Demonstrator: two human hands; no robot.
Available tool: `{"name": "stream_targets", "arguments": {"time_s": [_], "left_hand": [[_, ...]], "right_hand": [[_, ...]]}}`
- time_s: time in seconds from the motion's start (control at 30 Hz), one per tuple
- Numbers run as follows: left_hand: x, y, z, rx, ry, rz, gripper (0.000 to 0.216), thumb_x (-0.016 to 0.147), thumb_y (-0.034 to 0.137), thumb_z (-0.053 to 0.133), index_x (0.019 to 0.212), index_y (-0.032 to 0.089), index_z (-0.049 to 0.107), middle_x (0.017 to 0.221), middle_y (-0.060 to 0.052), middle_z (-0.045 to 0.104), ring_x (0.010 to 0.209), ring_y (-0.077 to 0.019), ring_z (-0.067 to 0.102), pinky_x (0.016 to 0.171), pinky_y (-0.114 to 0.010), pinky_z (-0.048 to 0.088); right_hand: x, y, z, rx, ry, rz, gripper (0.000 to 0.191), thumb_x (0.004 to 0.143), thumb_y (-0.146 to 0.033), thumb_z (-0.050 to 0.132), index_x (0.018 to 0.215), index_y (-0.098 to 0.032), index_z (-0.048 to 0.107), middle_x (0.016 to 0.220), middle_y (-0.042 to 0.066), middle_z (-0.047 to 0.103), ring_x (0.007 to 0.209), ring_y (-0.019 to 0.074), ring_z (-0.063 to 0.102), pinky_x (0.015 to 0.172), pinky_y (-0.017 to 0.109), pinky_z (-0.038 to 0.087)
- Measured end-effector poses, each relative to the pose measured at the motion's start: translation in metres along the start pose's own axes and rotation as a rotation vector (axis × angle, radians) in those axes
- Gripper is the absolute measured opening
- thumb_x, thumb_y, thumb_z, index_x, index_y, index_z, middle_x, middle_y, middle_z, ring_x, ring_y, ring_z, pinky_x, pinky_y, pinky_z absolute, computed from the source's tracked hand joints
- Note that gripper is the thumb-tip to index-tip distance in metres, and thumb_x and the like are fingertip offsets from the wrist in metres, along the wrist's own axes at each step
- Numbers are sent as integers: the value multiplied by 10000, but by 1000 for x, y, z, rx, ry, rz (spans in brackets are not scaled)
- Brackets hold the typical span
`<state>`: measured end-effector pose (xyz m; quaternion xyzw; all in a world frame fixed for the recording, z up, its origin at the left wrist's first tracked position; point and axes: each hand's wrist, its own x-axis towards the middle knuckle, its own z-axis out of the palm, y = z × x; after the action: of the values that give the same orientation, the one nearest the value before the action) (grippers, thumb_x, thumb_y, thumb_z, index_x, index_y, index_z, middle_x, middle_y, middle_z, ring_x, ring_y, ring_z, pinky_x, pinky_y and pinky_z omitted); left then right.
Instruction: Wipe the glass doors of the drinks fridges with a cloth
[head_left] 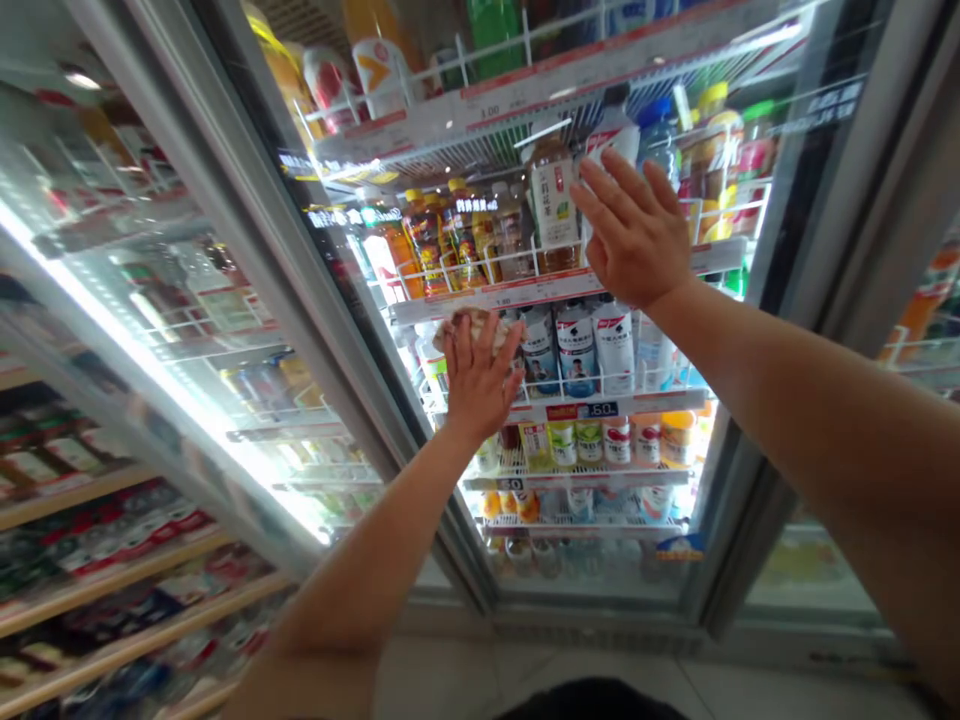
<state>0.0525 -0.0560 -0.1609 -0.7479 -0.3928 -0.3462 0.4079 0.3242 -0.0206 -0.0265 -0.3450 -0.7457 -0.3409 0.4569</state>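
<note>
My left hand [478,378] presses a crumpled beige cloth [474,322] against the glass door [600,560] of a drinks fridge, with its fingers laid over the cloth. Higher and to the right, my right hand [632,235] lies flat on the same glass, fingers spread and holding nothing. Behind the glass near the right hand stands a brown tea bottle [553,205]. White bottles [576,345] line the shelf beside the left hand.
An open fridge door [150,300] angles out at the left, brightly lit along its edge. Wooden shelves of packaged goods [90,560] run along the lower left. Another fridge section [922,300] stands at the right. Pale floor tiles [480,680] lie below.
</note>
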Motion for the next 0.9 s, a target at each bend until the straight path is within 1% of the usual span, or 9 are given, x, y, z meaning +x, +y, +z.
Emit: {"name": "stream_targets", "arguments": {"time_s": [0.1, 0.17, 0.33, 0.4, 0.5, 0.6, 0.67, 0.8, 0.9], "left_hand": [[-22, 13, 10, -10, -84, 177, 643, 995, 487, 479, 1582, 320, 277, 1652, -32, 279, 1560, -310, -17, 1262, -590, 71], [-21, 13, 11, 13, -110, 243, 622, 994, 496, 485, 1569, 342, 307, 1633, -5, 326, 1562, -285, 11, 1275, -554, 59], [23, 12, 1, 21, -36, 36, 568, 1025, 476, 403, 1570, 350, 303, 1674, -15, 215, 1561, -295, -22, 1265, -578, 48], [26, 23, 5, 2, -33, -13, 577, 1019, 468, 423, 1570, 340, 307, 1680, -23, 190, 1556, -321, -54, 1256, -608, 45], [6, 43, 19, -35, -66, 158, 596, 994, 512, 477, 1552, 350, 346, 1659, -3, 260, 1555, -317, -68, 1260, -603, 56], [-3, 48, 27, -49, -109, 326, 581, 988, 520, 493, 1535, 369, 372, 1630, 31, 330, 1563, -273, -3, 1278, -552, 56], [10, 43, 22, -36, -97, 264, 572, 996, 506, 483, 1539, 377, 361, 1642, 29, 304, 1563, -272, -1, 1277, -551, 48], [44, 38, 7, -21, -25, 29, 568, 1016, 482, 435, 1560, 366, 319, 1675, -2, 212, 1557, -305, -64, 1259, -596, 42], [41, 51, 12, -32, -28, 85, 569, 1010, 489, 447, 1549, 337, 352, 1665, -13, 241, 1554, -321, -74, 1253, -622, 50]], "right_hand": [[0, 0, 0, 4, 0, -3, 611, 961, -258, 378, 1559, -376, 335, 1620, -74, 342, 1550, 252, 198, 1274, 596, 160], [0, 0, 0, 11, 0, -5, 608, 963, -266, 375, 1562, -365, 337, 1622, -67, 337, 1549, 264, 202, 1270, 605, 170], [0, -2, -3, 18, -25, 28, 624, 959, -290, 389, 1563, -420, 301, 1604, -115, 355, 1553, 237, 183, 1287, 584, 142], [0, -2, -3, 9, -36, 36, 642, 952, -286, 399, 1567, -429, 283, 1602, -120, 353, 1554, 229, 178, 1289, 588, 133], [0, -1, -2, -11, -31, 21, 669, 939, -266, 424, 1575, -412, 277, 1608, -99, 342, 1552, 240, 187, 1279, 609, 143], [0, 1, 1, -41, 10, -31, 667, 935, -227, 422, 1576, -366, 303, 1624, -66, 320, 1545, 248, 213, 1269, 608, 175], [0, 2, 2, -45, 26, -52, 663, 932, -211, 416, 1574, -348, 322, 1626, -43, 328, 1540, 262, 228, 1259, 616, 195], [0, 3, 3, -5, 20, -32, 662, 933, -227, 413, 1571, -379, 322, 1614, -45, 364, 1536, 288, 237, 1249, 642, 197], [-1, 2, 2, 14, 29, -32, 647, 940, -243, 408, 1568, -375, 327, 1614, -51, 365, 1536, 287, 240, 1250, 638, 193]]}}
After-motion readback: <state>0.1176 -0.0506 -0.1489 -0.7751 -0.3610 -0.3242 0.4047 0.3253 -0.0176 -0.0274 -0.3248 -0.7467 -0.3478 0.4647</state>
